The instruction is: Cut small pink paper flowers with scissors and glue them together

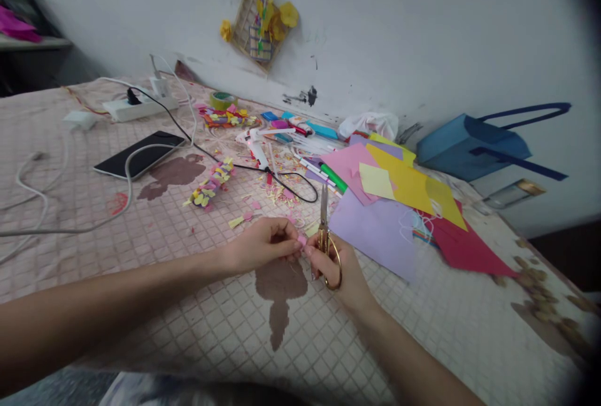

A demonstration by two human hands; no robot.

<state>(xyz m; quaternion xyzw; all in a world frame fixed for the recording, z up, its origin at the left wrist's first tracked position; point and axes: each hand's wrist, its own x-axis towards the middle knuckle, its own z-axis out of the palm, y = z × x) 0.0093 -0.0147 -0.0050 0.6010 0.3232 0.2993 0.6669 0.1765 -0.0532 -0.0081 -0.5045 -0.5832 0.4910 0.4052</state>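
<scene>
Between its thumb and fingers my left hand (273,238) pinches a small pink paper piece (302,240). My right hand (342,268) holds a pair of scissors (323,215) with gold-coloured handles, blades pointing up and away from me. Its thumb and fingertips also meet the pink piece from the right. Just beyond my left hand lie a pale yellow paper strip (240,220) and small pink scraps. Farther left sits a cluster of pink, yellow and purple paper flowers (210,185). A lilac sheet (373,230) lies to the right of the scissors.
A white glue gun (256,149) with a black cable stands among paper clippings. Yellow (417,183) and red sheets (469,243) overlap at right, near a blue bag (472,146). A black tablet-like slab (141,154), white cables and a power strip (141,107) occupy the left.
</scene>
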